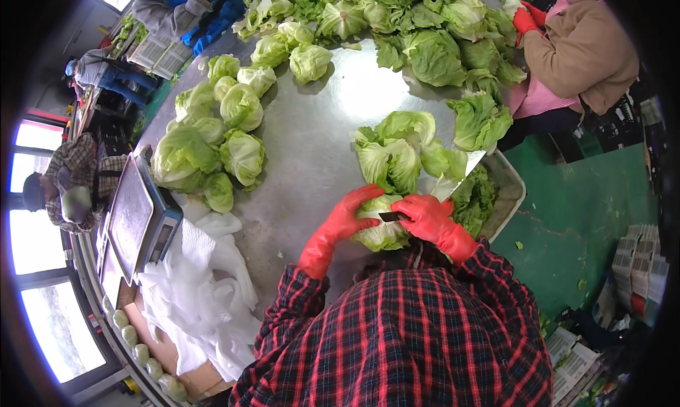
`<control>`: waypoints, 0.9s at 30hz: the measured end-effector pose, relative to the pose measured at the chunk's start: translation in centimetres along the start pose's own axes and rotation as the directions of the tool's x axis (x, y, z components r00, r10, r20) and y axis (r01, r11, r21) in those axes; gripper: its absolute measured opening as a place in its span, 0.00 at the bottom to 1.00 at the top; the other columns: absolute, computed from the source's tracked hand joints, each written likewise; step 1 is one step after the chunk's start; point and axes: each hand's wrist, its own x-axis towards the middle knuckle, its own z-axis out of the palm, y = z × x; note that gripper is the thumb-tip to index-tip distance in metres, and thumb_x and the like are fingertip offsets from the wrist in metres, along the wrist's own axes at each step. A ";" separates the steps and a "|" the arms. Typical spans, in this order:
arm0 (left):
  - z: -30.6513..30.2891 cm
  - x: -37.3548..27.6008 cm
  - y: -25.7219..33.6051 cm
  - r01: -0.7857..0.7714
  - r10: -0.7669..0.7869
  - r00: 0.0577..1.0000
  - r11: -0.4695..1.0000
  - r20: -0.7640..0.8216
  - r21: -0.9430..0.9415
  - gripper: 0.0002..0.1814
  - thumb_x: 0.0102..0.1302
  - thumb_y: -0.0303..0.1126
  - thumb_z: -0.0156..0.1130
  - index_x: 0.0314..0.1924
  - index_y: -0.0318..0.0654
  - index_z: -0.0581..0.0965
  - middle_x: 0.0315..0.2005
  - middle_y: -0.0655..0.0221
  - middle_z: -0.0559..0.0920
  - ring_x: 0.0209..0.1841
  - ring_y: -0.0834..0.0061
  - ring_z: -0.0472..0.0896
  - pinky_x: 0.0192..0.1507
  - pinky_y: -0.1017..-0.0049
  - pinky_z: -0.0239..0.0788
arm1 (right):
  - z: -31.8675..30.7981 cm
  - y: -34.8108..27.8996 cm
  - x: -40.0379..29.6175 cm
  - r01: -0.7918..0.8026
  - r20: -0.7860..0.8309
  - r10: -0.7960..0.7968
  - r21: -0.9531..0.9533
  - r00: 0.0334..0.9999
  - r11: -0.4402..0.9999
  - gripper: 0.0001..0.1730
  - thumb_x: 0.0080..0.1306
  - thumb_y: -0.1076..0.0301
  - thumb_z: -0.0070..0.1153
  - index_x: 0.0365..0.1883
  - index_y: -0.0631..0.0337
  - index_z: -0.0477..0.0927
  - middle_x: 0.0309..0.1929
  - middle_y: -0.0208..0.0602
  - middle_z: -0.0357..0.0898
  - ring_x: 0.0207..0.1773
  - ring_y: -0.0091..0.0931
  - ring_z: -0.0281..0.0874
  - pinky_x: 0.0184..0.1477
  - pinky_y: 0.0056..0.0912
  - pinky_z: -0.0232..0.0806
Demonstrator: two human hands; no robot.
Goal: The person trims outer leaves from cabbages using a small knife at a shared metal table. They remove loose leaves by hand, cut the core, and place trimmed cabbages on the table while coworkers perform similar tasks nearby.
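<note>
Close in front of my body, my left hand [348, 216], in a red rubber glove, grips a pale green lettuce head [380, 241], with fingers on its far side and thumb on top. My right hand [433, 218], gloved alike, is closed around a knife [392, 216]. Its dark handle end sticks out over the lettuce, while a shiny blade [470, 165] points away to the upper right. Just beyond my hands lie loose lettuce leaves [396, 160] on the metal table [297, 136]. A plastic crate [512, 186] of leaves stands below the table edge at right.
Lettuce heads [241, 107] sit together at left, and a large lettuce pile [409, 14] covers the far end. A weighing scale [133, 216] and white foam netting [199, 290] are at my left. A co-worker [574, 51] in red gloves handles lettuce at right; other people stand at left.
</note>
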 end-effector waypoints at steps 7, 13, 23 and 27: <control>-0.6 0.0 0.7 -0.006 0.006 1.000 0.998 -0.003 -0.063 0.40 0.49 0.30 0.74 0.65 0.53 0.71 0.67 0.58 0.66 0.68 0.57 0.64 0.68 0.62 0.57 | 0.0 2.7 0.7 -0.192 -0.026 0.219 0.383 0.975 0.903 0.10 0.56 0.74 0.61 0.37 0.60 0.79 0.28 0.33 0.76 0.28 0.22 0.72 0.30 0.26 0.65; -0.6 -2.0 1.3 0.130 -0.141 0.966 0.989 -0.217 -0.066 0.36 0.50 0.30 0.73 0.62 0.43 0.73 0.65 0.53 0.66 0.68 0.55 0.64 0.67 0.63 0.58 | -1.0 3.5 0.4 -0.407 0.115 0.504 0.751 0.856 0.520 0.07 0.58 0.78 0.60 0.35 0.65 0.77 0.31 0.21 0.74 0.36 0.12 0.68 0.38 0.18 0.64; 4.5 -3.4 0.6 0.196 -0.220 0.851 0.975 -0.477 -0.100 0.43 0.52 0.36 0.75 0.64 0.32 0.64 0.60 0.54 0.71 0.61 0.60 0.71 0.62 0.63 0.63 | 0.0 0.9 -0.7 -0.217 -0.132 0.480 0.767 0.867 0.603 0.06 0.62 0.78 0.59 0.37 0.61 0.77 0.30 0.22 0.76 0.32 0.13 0.71 0.33 0.17 0.65; 2.2 -6.0 -0.4 0.305 -0.427 0.825 0.888 -0.371 -0.344 0.46 0.50 0.39 0.78 0.66 0.35 0.64 0.59 0.56 0.72 0.62 0.63 0.70 0.64 0.65 0.60 | -1.7 2.7 -2.1 -0.255 -0.065 0.714 0.908 0.697 0.332 0.05 0.62 0.78 0.57 0.36 0.60 0.77 0.23 0.23 0.72 0.17 0.17 0.64 0.19 0.21 0.59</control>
